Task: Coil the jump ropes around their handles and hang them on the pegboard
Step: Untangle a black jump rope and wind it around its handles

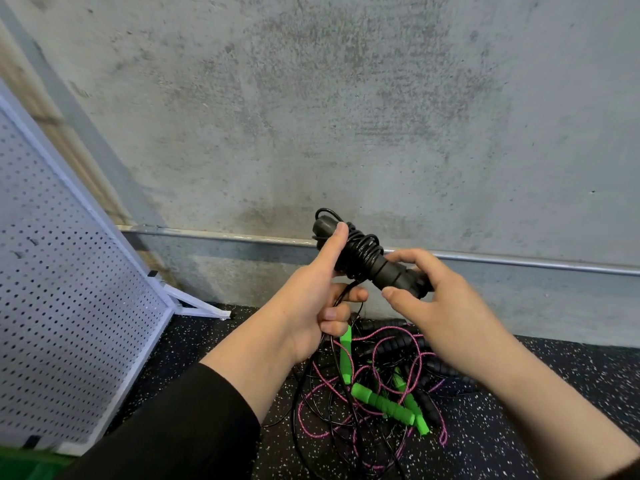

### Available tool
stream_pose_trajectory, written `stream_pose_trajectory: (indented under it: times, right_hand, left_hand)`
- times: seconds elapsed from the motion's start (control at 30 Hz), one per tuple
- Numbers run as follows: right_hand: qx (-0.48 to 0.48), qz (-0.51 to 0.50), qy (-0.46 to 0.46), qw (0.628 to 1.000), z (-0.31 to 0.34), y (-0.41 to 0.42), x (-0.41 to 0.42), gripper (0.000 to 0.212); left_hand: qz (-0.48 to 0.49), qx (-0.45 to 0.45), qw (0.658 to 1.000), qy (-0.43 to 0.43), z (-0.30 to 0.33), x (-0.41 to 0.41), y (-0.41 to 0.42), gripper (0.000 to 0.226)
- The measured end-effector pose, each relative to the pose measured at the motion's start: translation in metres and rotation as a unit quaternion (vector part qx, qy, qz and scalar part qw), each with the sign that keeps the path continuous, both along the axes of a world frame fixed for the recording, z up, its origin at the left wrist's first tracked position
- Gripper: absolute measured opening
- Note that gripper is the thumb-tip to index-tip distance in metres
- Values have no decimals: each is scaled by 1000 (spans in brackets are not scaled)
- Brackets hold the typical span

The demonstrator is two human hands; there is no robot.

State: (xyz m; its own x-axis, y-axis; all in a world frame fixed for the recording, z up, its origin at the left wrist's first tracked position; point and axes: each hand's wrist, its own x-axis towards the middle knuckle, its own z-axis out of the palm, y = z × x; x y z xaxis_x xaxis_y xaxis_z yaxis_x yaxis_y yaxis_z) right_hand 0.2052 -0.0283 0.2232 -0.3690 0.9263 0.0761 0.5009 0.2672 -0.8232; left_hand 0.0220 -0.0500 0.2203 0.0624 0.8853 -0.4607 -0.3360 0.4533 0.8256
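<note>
Gripped black foam-handled jump rope [367, 259] with left hand [311, 299] and right hand [436, 303]; slack coils risked unravelling.

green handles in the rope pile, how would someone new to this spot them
Look at the speckled floor below the concrete wall, right of the pegboard. A rope pile lies there under the hands. The green handles are its only bright, thick, ridged pieces, among thin black and pink cords.
</note>
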Motion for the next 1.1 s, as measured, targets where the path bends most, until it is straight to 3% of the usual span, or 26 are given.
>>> stream_pose_trajectory:
  times: [0.13,0.2,0.33,0.47,0.57,0.63,0.73,0.83,0.9,1.0,1.1]
  right_hand:
    - [-120,2,47,992,11,1,5,65]
    - [-141,6,45,989,15,1,7,68]
    - [-113,42,46,992,11,1,5,37]
    - [-55,-25,66,996,-4,10,7,61]
    - [9,-63,-27,998,-9,11,7,82]
    - [76,-57,-94,991,-7,6,4,83]
    - [95,-25,-105,990,-2,4,2,69]
    - [-7,-31,-11,999,4,7,7,45]
    - [-110,-63,96,987,8,7,9,51]
    - [-318,-29,233,919,16,3,7,56]
    - [-386,15,253,887,18,1,8,59]
  left_hand:
    - [-6,28,999,22,1,-3,-1,80]
    - [-18,34,999,37,3,0,-2,73]
    - [-24,39,997,62,4,6,-4,77]
    - [-48,31,997,58,7,5,-4,82]
    - [-58,29,996,56,7,6,-5,88]
    - [-56,34,997,44,7,7,-6,86]
    - [-32,40,998,41,7,7,-6,64]
    - [-26,47,997,53,7,3,-6,57]
    - [-42,53,996,61,8,2,-8,54]
    - [-71,68,993,66,11,3,-11,51]
    - [-72,65,993,72,12,5,-11,51]
